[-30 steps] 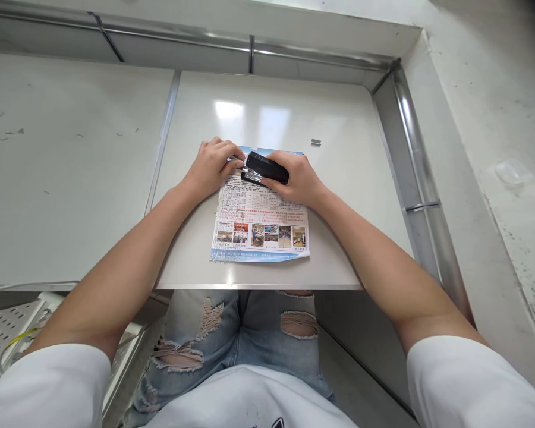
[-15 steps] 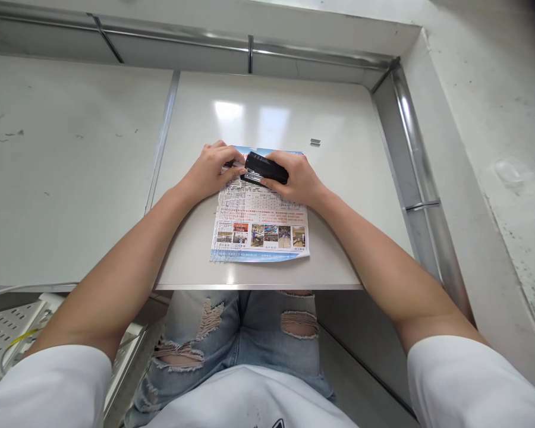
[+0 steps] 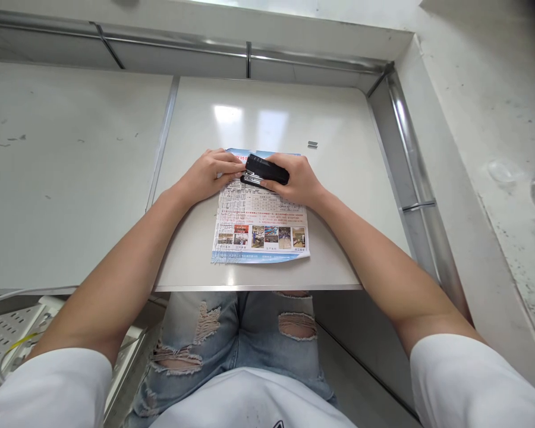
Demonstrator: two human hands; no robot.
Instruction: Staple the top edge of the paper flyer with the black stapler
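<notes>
A black stapler (image 3: pixel 267 170) lies across the upper part of a printed sheet (image 3: pixel 271 208), its nose toward the left. Its silver metal track shows along the near side. My right hand (image 3: pixel 295 175) is wrapped round the back end of the stapler. At the nose, my left hand (image 3: pixel 211 172) has thumb and fingers pressed together, the tips touching or almost touching the stapler. What they pinch, if anything, is hidden. Rows of staples run down the sheet's left side, and its lower right corner curls up.
Two small strips of staples (image 3: pixel 312 144) lie on the white tabletop (image 3: pixel 339 238), beyond my right hand. Loose bits (image 3: pixel 18 138) are scattered on the left tabletop. A metal-edged partition borders the far and right sides. A white perforated rack (image 3: pixel 9 333) stands below at left.
My left fingers have closed together at the stapler's nose; a dark bit seen between them earlier is no longer visible. The stapler and right hand stay almost in place.
</notes>
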